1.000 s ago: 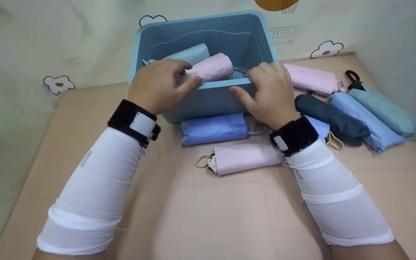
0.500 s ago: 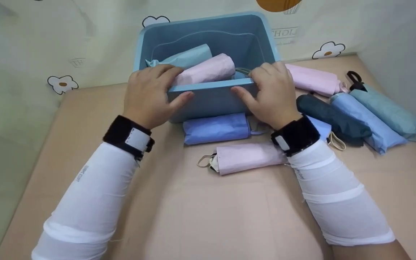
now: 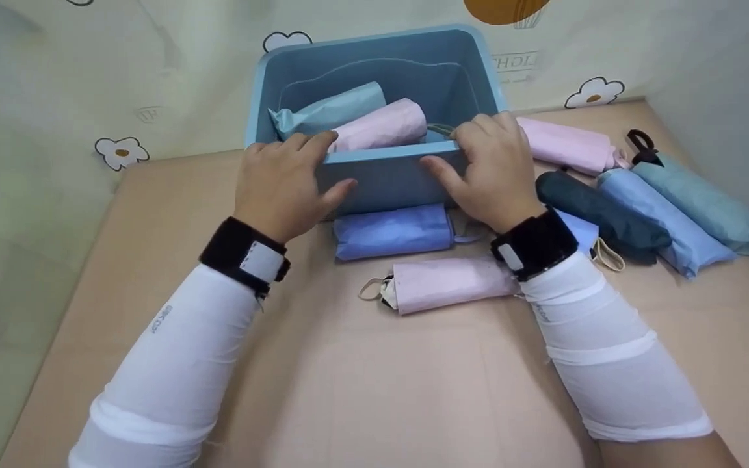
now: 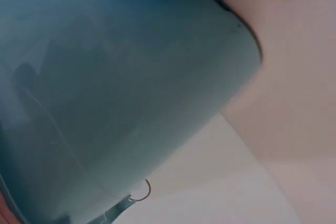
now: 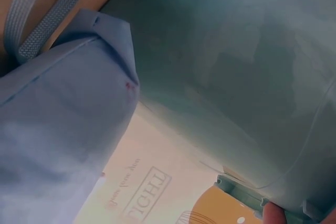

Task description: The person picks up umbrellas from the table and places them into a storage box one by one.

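A blue plastic bin (image 3: 387, 182) stands at the back of the table, its front rim under both hands. My left hand (image 3: 280, 185) holds the front left corner, fingers over the rim and thumb outside. At the front right, my right hand (image 3: 495, 172) grips the rim the same way. Inside lie a pale teal folded umbrella (image 3: 335, 112) and a pale pink folded umbrella (image 3: 384, 125); the bin's floor is mostly hidden. In the left wrist view the bin's outer wall (image 4: 131, 87) fills much of the picture.
Before the bin lie a blue folded umbrella (image 3: 394, 231) and another pale pink umbrella (image 3: 452, 283). To its right are a pink umbrella (image 3: 566, 144), a dark one (image 3: 602, 214), a light blue one (image 3: 664, 221) and a green one (image 3: 699, 198). A patterned wall covering (image 3: 186, 78) hangs behind.
My left hand has drawn back from over the pale pink umbrella in the bin to the front left corner of the rim. My right hand stays on the rim.
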`<state>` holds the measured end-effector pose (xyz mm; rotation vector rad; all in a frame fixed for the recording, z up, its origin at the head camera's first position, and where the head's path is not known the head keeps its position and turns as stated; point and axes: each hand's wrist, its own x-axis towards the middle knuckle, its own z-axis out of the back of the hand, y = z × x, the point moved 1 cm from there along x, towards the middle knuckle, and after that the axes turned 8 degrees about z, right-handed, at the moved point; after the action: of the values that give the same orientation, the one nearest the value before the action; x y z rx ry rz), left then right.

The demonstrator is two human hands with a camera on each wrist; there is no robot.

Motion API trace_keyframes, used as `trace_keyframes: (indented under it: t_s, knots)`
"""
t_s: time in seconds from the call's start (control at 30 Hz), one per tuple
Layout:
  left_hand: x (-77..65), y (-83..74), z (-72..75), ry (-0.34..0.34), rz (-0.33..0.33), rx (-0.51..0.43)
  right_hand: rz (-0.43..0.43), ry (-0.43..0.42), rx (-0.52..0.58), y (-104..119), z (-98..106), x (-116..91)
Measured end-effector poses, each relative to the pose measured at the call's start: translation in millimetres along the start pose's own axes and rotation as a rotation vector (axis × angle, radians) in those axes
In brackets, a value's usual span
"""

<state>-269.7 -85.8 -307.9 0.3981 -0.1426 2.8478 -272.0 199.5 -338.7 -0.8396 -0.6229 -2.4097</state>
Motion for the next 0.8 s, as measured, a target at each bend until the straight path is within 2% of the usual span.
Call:
trace_keyframes:
  t_s: [0.13, 0.23, 0.37, 0.47, 0.6, 0.7, 0.8]
  knots:
    - [5.1, -3.1, 3.0, 0.040, 0.026, 0.046, 0.007, -0.001, 0.005, 0.3, 0.3, -0.5]
    - [3.0, -2.7, 0.7, 0.001, 0.018, 0.023, 0.013, -0.004, -0.006, 1.2, 0.9, -0.6]
    - [-11.0, 1.3, -9.6, -0.076, -0.010, -0.080, 0.019, 0.003, -0.013, 2.0, 0.4, -0.4]
    - [-25.6, 1.8, -18.3, -0.087, -0.031, -0.118, 0.017, 0.007, -0.006, 2.2, 0.2, 0.1]
    - [-46.0, -6.1, -28.0, -0.034, -0.060, -0.084, 0.013, 0.005, -0.011, 1.6, 0.3, 0.1]
    - [-59.2, -15.6, -36.2, 0.038, -0.101, -0.072, 0.014, 0.001, -0.018, 0.7, 0.1, -0.3]
    - [-67.6, -23.5, -45.7, 0.140, -0.131, -0.088, 0.016, -0.004, -0.023, 0.5, 0.1, -0.4]
